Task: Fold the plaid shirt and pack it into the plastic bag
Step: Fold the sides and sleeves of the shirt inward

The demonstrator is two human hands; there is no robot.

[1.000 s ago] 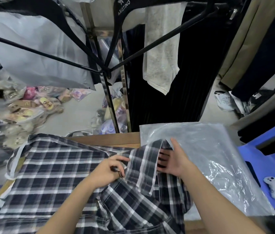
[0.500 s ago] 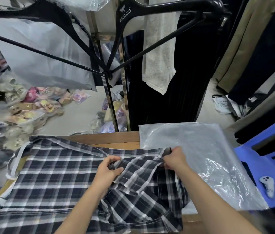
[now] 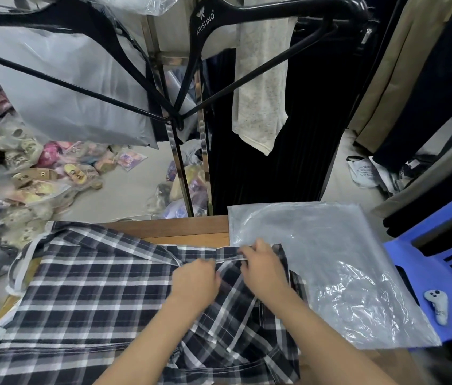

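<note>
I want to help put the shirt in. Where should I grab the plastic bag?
Probably pinch the plastic bag at its bare far edge, coming from the table's far side. It lies flat, and the plaid shirt overlaps its near-left corner.

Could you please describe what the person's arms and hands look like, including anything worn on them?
Both forearms enter from the bottom edge and are bare: no sleeve shows on either arm within the frame. The left hand and right hand are ungloved, and no watch, bracelet or ring can be seen on either. The hands are slightly motion-blurred, so fine details such as nails cannot be made out.
</note>
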